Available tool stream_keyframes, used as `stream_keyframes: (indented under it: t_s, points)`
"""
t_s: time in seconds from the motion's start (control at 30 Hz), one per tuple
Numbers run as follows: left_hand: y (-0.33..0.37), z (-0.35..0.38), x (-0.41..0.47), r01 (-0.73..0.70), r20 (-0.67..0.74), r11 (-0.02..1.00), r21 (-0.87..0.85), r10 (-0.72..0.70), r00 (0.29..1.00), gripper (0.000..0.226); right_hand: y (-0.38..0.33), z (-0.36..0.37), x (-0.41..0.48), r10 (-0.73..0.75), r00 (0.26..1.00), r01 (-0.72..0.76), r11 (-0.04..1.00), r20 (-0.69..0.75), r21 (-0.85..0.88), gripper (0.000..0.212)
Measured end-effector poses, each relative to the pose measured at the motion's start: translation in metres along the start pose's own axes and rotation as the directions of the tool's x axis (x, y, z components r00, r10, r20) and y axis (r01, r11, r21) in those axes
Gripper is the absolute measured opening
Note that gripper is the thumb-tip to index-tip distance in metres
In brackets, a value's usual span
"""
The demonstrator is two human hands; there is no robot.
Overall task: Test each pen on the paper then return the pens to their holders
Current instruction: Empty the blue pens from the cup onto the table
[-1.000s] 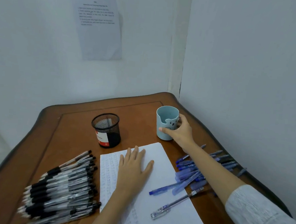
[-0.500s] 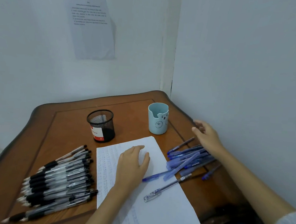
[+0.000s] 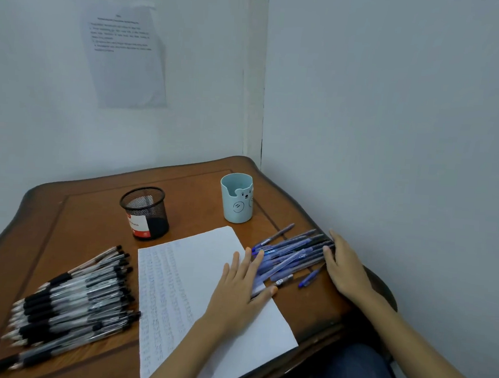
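Pale walls met in a corner behind the brown wooden tabletop point(image 3: 86, 221) at which we sat. Our left hand point(image 3: 239, 291) lay palm down on the paper point(image 3: 182, 287), its fingers straight and spread a little, the fingertips reaching over the sheet's right edge to touch the near ends of the blue pens point(image 3: 291, 253). Our right hand point(image 3: 344, 269) stood on its edge at the far side of that same pile, fingers extended and pressed against the pens' other ends, so the heap sat between our two hands with neither one gripping anything. One clear-barrelled pen point(image 3: 283, 279) ran out from under our left thumb, and a short blue one point(image 3: 310, 277) lay just beside the pile, towards our right wrist.

The paper carried rows of faint marks down its left half; we could not make out what they were. Beyond its top corner stood the blue cup point(image 3: 237, 198), upright, with a bear face on its side and no pens showing above its rim. Left of that cup, well apart from it, stood the black mesh holder point(image 3: 144, 212) with a red and white label. The black pens point(image 3: 72, 294) lay in a broad fanned heap on the left of the tabletop, near the paper's left edge. On the left wall hung a printed sheet point(image 3: 125, 53).
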State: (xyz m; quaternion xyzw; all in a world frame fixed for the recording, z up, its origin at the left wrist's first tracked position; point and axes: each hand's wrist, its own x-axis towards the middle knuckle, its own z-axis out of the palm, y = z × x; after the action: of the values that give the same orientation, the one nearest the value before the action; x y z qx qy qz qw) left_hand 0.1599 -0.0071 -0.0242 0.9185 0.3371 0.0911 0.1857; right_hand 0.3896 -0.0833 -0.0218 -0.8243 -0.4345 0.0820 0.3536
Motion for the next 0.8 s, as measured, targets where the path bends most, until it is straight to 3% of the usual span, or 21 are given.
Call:
stream_keyframes:
  t_s: [0.27, 0.53, 0.67, 0.8]
  points:
    - [0.018, 0.009, 0.026, 0.041, -0.045, 0.998, -0.050, -0.043, 0.998, 0.077, -0.001, 0.001, -0.003, 0.010, 0.999, -0.007, 0.999, -0.044, 0.049, 0.042]
    - [0.039, 0.015, 0.051, -0.023, -0.086, 0.980, 0.197, 0.041, 0.996, 0.111, 0.007, 0.002, 0.002, 0.057, 0.992, -0.034, 0.981, -0.114, 0.190, 0.040]
    - [0.049, 0.009, 0.056, -0.047, -0.124, 0.991, 0.128, 0.063, 0.990, 0.084, 0.010, 0.001, 0.002, 0.033, 0.993, -0.008, 0.977, -0.118, 0.212, 0.041]
    - [0.041, 0.001, 0.033, 0.207, -0.289, 0.973, -0.104, -0.229, 0.930, 0.065, 0.009, 0.000, 0.001, 0.001, 0.995, 0.016, 0.985, -0.097, 0.174, 0.043]
